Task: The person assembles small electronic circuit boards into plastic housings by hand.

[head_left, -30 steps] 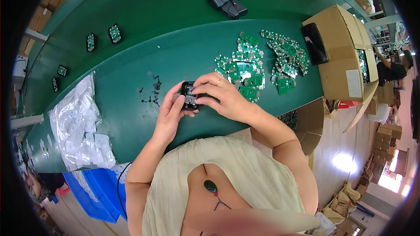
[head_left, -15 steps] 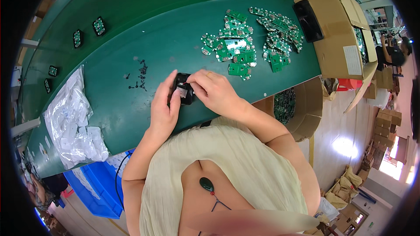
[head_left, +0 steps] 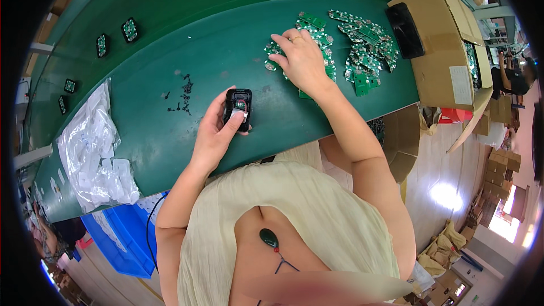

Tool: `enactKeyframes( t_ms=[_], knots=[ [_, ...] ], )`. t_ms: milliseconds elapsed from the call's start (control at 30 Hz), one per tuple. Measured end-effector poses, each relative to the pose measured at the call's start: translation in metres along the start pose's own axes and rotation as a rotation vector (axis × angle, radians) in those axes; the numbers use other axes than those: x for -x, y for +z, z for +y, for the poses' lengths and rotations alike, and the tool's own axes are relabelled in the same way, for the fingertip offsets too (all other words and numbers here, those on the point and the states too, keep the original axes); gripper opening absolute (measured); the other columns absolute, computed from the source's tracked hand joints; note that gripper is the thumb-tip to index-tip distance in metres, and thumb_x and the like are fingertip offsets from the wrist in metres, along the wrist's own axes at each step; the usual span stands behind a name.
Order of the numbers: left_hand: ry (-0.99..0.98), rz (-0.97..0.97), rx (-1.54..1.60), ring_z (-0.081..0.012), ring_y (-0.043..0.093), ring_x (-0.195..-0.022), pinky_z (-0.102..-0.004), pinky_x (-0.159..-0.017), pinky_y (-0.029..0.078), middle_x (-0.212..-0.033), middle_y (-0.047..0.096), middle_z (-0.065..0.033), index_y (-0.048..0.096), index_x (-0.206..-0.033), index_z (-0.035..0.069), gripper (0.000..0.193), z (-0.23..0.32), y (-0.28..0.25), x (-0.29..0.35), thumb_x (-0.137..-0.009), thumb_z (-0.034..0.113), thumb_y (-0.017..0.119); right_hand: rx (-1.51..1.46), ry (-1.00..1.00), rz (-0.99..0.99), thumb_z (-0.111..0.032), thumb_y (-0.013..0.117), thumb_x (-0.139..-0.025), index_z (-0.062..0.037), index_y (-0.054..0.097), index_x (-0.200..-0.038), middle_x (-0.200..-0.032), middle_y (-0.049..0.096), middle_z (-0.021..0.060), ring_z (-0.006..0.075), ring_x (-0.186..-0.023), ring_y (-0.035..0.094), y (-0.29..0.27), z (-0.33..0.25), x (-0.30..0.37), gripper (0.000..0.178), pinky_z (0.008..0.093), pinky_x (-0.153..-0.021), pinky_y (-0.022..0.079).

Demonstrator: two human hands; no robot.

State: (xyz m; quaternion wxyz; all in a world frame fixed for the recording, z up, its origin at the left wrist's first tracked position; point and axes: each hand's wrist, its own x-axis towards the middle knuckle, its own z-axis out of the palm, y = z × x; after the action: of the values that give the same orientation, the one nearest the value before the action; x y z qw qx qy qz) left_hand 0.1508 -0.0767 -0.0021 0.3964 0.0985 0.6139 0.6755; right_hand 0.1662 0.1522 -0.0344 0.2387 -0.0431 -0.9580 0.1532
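Fingers of the left hand (head_left: 218, 133) grasp the small black plastic housing (head_left: 238, 107), held just left of the heap of green circuit boards (head_left: 340, 45). Right hand (head_left: 300, 56) rests spread on that heap; better to pinch only 1 board by its edges.

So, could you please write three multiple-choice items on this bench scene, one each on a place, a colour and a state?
1. Where is the right hand?
A. on the pile of circuit boards
B. in the cardboard box
C. on the plastic bags

2. What colour is the table?
A. grey
B. green
C. white

3. What is the left hand doing?
A. resting empty
B. lying flat on the table
C. holding a small black case

Key: 1 A, its fingers rest on the boards; 2 B, the surface is green; 3 C, its fingers wrap the case.
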Motion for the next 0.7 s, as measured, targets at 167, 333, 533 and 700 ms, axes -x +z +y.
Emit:
enactKeyframes(
  t_ms=[167,333,533,700],
  knots=[
    [0.056,0.009,-0.086,-0.0143,0.056,-0.078,-0.0276,-0.068,0.049,-0.1,0.049,-0.007,0.034,-0.131,0.006,0.048,0.005,0.0,-0.001,-0.084,-0.001,0.046,0.145,-0.057,-0.342,-0.012,0.066,-0.071,-0.007,0.057,-0.109,-0.097,0.053,0.0084,0.0247,-0.089,0.052,-0.001,0.002,-0.015,0.039,0.0338,-0.074,0.048],
    [0.088,0.06,-0.128,-0.0122,0.055,-0.076,-0.0264,-0.067,0.049,-0.098,0.049,-0.0059,0.036,-0.129,0.007,0.046,0.003,-0.002,-0.004,-0.085,0.0,0.045,0.122,-0.082,-0.339,-0.009,0.066,-0.07,-0.0111,0.056,-0.11,-0.098,0.052,0.0082,0.0245,-0.088,0.052,-0.01,-0.007,-0.021,0.041,0.0343,-0.071,0.048],
    [0.135,0.089,-0.216,-0.0092,0.053,-0.078,-0.0232,-0.069,0.045,-0.095,0.054,-0.0053,0.04,-0.124,0.008,0.042,-0.009,-0.008,-0.009,-0.083,0.003,0.05,-0.488,-0.411,-0.225,-0.015,0.069,-0.068,-0.0179,0.064,-0.096,-0.093,0.052,0.0022,0.0188,-0.069,0.048,-0.042,-0.066,0.003,0.029,0.03,-0.057,0.043],
    [0.098,0.063,-0.31,-0.0135,0.055,-0.081,-0.0263,-0.072,0.046,-0.095,0.056,-0.0066,0.042,-0.122,0.009,0.042,-0.002,-0.006,-0.007,-0.081,0.004,0.052,-0.551,-0.366,-0.263,-0.015,0.069,-0.069,-0.0147,0.065,-0.087,-0.089,0.053,0.0016,0.0203,-0.07,0.049,-0.034,-0.069,0.016,0.019,0.0298,-0.056,0.042]
  ],
)
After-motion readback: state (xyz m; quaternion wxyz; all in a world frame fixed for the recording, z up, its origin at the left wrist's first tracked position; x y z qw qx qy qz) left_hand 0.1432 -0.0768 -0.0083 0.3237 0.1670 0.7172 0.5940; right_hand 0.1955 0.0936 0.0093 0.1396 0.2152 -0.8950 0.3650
